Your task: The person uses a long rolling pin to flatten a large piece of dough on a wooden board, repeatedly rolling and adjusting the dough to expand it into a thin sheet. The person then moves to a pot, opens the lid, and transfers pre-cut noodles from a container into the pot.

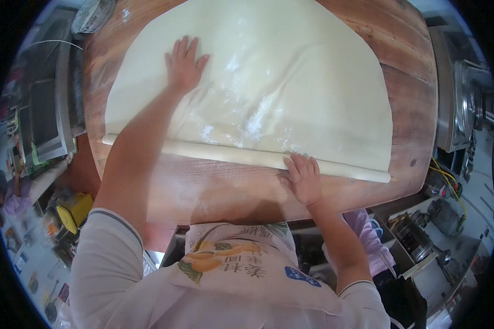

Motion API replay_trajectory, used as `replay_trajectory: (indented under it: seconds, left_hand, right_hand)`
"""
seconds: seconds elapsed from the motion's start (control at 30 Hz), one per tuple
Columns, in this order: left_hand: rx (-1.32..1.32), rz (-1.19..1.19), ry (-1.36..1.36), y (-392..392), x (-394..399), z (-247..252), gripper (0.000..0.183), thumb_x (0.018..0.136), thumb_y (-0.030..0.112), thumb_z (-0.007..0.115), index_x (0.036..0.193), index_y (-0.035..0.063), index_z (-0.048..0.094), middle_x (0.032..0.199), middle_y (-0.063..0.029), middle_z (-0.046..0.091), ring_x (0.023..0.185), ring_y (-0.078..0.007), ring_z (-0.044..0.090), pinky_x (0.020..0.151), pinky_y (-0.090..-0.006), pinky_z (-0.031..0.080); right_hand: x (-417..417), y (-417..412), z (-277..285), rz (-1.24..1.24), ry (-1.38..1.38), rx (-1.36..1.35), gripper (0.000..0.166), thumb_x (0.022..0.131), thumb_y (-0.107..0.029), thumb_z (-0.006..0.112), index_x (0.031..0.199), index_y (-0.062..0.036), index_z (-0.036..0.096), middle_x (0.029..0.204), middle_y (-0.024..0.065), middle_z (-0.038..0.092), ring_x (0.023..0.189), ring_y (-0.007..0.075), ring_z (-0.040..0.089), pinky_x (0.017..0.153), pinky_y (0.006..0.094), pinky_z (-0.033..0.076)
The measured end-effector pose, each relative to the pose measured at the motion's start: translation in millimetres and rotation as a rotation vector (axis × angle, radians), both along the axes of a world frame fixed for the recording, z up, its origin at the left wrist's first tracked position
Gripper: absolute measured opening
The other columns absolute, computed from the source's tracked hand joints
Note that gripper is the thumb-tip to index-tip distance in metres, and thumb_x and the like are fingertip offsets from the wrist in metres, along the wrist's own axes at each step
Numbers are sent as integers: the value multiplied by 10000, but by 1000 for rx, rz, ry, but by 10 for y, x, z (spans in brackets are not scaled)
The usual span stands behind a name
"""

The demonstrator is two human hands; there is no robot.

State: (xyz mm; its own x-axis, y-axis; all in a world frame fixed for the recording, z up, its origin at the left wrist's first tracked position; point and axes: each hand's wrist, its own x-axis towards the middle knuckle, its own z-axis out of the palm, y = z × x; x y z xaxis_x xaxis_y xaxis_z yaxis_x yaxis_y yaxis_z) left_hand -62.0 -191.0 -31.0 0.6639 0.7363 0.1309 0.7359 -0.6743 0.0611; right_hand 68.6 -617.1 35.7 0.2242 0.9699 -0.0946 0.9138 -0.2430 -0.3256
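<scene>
A broad, thin sheet of pale dough (pixel 333 90) covers much of the wooden table, with patches of white flour and a few creases on it. My left hand (pixel 185 66) lies flat on the upper left of the sheet, fingers spread. Along the near edge, the dough is wrapped around a long rolling pin (pixel 392 179), of which only the thin tips show at both ends. My right hand (pixel 302 177) rests on this dough-covered roll, right of its middle, with the fingers over the top and the thumb at the near side.
The wooden table (pixel 407 123) has a curved near edge. A metal bowl (pixel 92 16) is at the far left corner. Metal equipment (pixel 446 90) stands at the right, a yellow bin (pixel 75 211) at the lower left. Below the table are compartments with metal machinery (pixel 411 238).
</scene>
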Motion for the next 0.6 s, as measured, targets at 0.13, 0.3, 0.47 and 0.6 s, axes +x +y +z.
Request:
replay_trajectory:
  seconds: [0.13, 0.3, 0.47, 0.6]
  left_hand:
    - [36, 57, 52, 100, 222, -91, 629, 955, 529, 411, 1486, 208, 310, 1566, -69, 236, 1442, -290, 196, 1117, -612, 162]
    - [40, 61, 44, 146, 237, -109, 625, 959, 542, 391, 1494, 234, 293, 1575, -62, 213, 1447, -283, 184, 1116, -619, 155]
    - [-98, -6, 15, 144, 133, 123, 607, 951, 436, 487, 1477, 182, 323, 1547, -115, 265, 1427, -302, 235, 1128, -575, 179]
    - [-382, -358, -154, -727, -404, 530, 612, 852, 262, 670, 1385, 66, 441, 1435, -156, 443, 1311, -344, 422, 1108, -489, 281]
  right_hand:
    - [90, -123, -70, -9, -18, -101, 524, 794, -238, 659, 1286, -124, 517, 1239, 83, 542, 1111, 262, 520, 975, 458, 375]
    - [130, -496, -24, -25, 66, -151, 533, 751, -143, 677, 1259, -105, 521, 1235, 108, 538, 1113, 295, 503, 999, 467, 350]
    - [537, -75, 50, -60, -43, 4, 516, 782, -202, 660, 1269, -112, 515, 1267, 128, 526, 1136, 315, 485, 1007, 500, 334]
    - [427, -100, -94, -181, -129, -42, 596, 822, -356, 627, 1340, -105, 474, 1278, 130, 521, 1180, 348, 472, 1026, 570, 312]
